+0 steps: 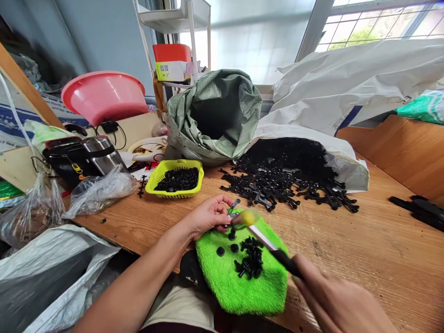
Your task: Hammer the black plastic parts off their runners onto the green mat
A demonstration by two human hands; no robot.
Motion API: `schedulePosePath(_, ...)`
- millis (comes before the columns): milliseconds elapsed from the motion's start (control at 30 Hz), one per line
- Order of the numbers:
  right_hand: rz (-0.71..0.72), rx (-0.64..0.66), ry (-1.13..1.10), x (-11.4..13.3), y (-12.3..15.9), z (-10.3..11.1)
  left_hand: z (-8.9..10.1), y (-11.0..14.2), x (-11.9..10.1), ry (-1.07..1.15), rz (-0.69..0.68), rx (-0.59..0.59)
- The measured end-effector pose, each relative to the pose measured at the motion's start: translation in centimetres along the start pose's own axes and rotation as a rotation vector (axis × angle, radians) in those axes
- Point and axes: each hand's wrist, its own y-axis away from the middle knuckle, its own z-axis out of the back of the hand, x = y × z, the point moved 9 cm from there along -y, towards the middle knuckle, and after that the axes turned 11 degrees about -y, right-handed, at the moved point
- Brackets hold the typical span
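Observation:
My left hand [211, 213] pinches a small black plastic bracket [234, 204] over the far edge of a fuzzy green cloth [222, 282]. In my right hand [333, 286] is a mallet [267, 240] with a black grip, a pale shaft and a yellowish head blurred by motion. Its head is right beside the bracket and my left fingertips; whether they touch I cannot tell. On the cloth lie several loose black plastic knobs [220, 251] and a small heap of black stemmed pieces [250, 259].
A yellow basket [150, 189] of black caps stands behind my left hand. Black brackets [277, 180] spill from a white sack [357, 173]. An open green woven sack [180, 138] stands at the back. Left are a plastic bag [100, 192] and a steel flask [102, 155].

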Motion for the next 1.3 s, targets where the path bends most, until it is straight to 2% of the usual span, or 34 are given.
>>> schedulePosePath(100, 0.05, -0.012, 0.11, 0.4, -0.5, 0.2, 0.0, -0.1, 0.0, -0.013, 0.009, -0.007)
schedulePosePath(200, 0.023, -0.064, 0.029, 0.2, -0.7, 0.7, 0.0, -0.2, 0.1, -0.018, 0.027, 0.001)
schedulePosePath(333, 0.024, 0.009, 0.056, 0.4, -0.6, 0.0, 0.0, -0.1, 0.0, -0.059, 0.012, -0.002)
schedulePosePath(500, 0.009, -0.054, 0.051, 0.2, -0.3, 0.5, 0.0, 0.0, 0.1, -0.053, 0.018, 0.001)
schedulePosePath(633, 0.018, -0.004, 0.07, 0.2, -0.5, 0.3, -0.1, 0.0, 0.0, -0.08, 0.0, 0.008)
schedulePosePath(800, -0.054, -0.011, -0.017, 0.1, -0.3, -0.2, -0.1, 0.1, -0.2, -0.115, -0.024, 0.012)
schedulePosePath(967, -0.298, -0.026, 0.037, -2.0, 1.2, -1.6, -0.1, 0.2, -0.3, -0.112, -0.023, -0.002)
schedulePosePath(1033, -0.326, -0.037, 0.05, -2.4, 1.5, -1.7, -0.1, 0.2, -0.3, -0.119, -0.028, -0.007)
schedulePosePath(1200, -0.304, -0.026, 0.057, -2.6, 1.2, -1.8, 0.0, 0.2, -0.1, -0.13, -0.028, -0.029)
schedulePosePath(1300, -0.165, -0.007, 0.062, -1.6, 0.4, -1.5, 0.0, 0.2, 0.1, -0.131, -0.029, -0.025)
